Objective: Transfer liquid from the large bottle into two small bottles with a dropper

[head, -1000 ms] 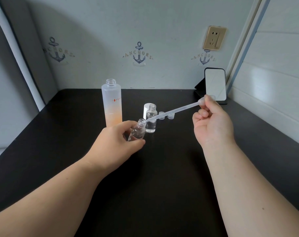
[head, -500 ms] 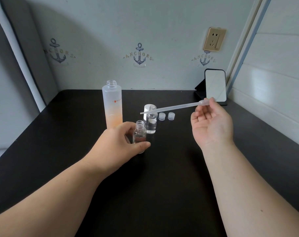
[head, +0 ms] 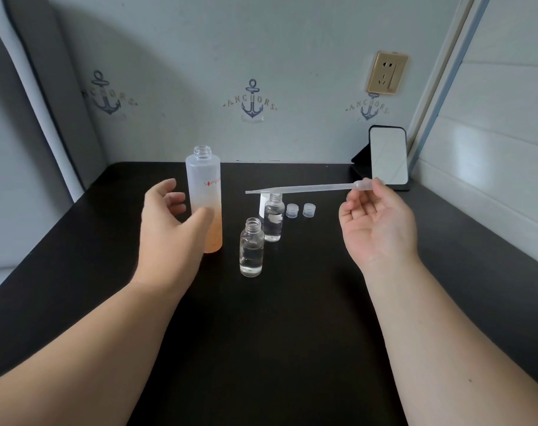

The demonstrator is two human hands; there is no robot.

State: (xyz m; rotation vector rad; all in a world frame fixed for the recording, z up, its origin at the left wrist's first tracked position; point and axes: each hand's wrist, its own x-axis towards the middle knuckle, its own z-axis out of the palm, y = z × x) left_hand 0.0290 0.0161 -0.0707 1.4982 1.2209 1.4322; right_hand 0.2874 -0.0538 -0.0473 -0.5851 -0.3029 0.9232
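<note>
Right hand (head: 379, 229), palm up, pinches the bulb end of the dropper (head: 304, 189) at the fingertips; stem lies near horizontal, tip pointing left above the rear small bottle (head: 273, 221), clear of every neck, probably to keep drips off the surface (head: 261, 333). Left hand (head: 166, 224): grip open, fingers spread beside the large bottle (head: 204, 199), thumb across its lower front; contact cannot be told. Judged as reaching to steady it for the next draw. Large bottle: frosted plastic cylinder, uncapped, orange tint toward the base, standing left of centre. Front small bottle (head: 251, 249): clear, hard-looking, round-shouldered, threaded neck open, some clear liquid at the bottom. Two small ribbed caps (head: 300, 210) lie behind, to the right. Surface matte black.
</note>
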